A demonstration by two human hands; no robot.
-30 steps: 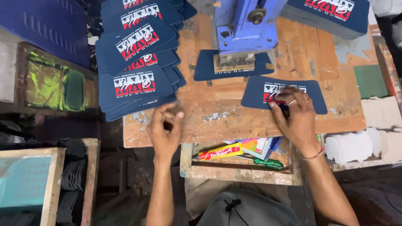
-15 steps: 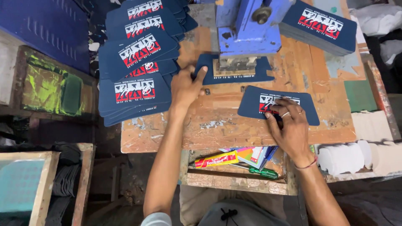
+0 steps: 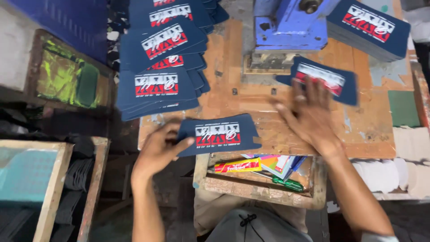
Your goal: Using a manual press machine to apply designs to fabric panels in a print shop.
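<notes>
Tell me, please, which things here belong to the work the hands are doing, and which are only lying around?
In the work:
- printed navy piece, held by the left hand
- second navy piece, under the right hand
- blue press
- left stack and right stack of pieces

Lying about:
- wooden tray with green screwdriver and coloured papers
- green-stained frame

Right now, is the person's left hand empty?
No: the left hand grips the end of a navy blue printed piece with a red and white print, at the workbench's near edge.
</notes>
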